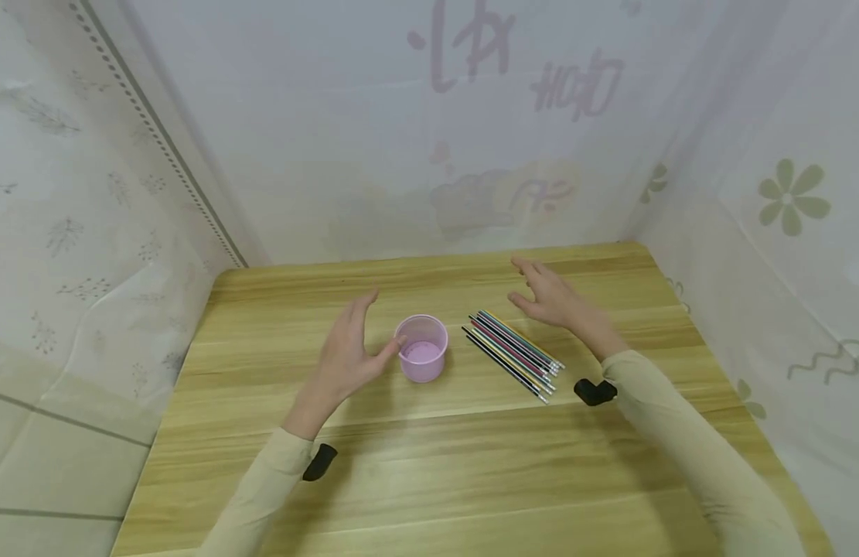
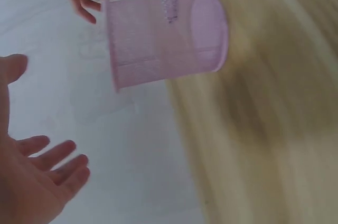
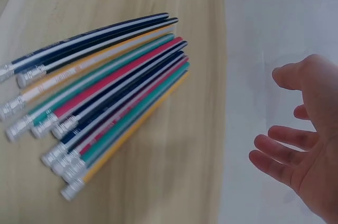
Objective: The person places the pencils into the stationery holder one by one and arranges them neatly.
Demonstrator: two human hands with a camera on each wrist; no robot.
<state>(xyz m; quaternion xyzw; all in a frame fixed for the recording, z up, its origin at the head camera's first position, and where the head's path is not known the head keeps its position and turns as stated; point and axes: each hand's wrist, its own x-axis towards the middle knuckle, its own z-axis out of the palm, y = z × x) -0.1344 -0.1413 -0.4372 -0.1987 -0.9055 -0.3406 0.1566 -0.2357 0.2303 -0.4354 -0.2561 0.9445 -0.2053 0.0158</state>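
One cup [image 1: 422,352] (pink), ten pencils [image 3: 117,80].

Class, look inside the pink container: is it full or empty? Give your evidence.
Empty: in the head view, nothing lies inside the pink container, whose bottom shows; the pencils lie beside it on the table.

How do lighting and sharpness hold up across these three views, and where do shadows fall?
Head view: light soft, no harsh glare, faint arm shadows on the table; left wrist view: the cup looks hazy, with a dim shadow beside it and the scene tipped sideways; right wrist view: the pencils look slightly soft, yet their colours separate clearly.
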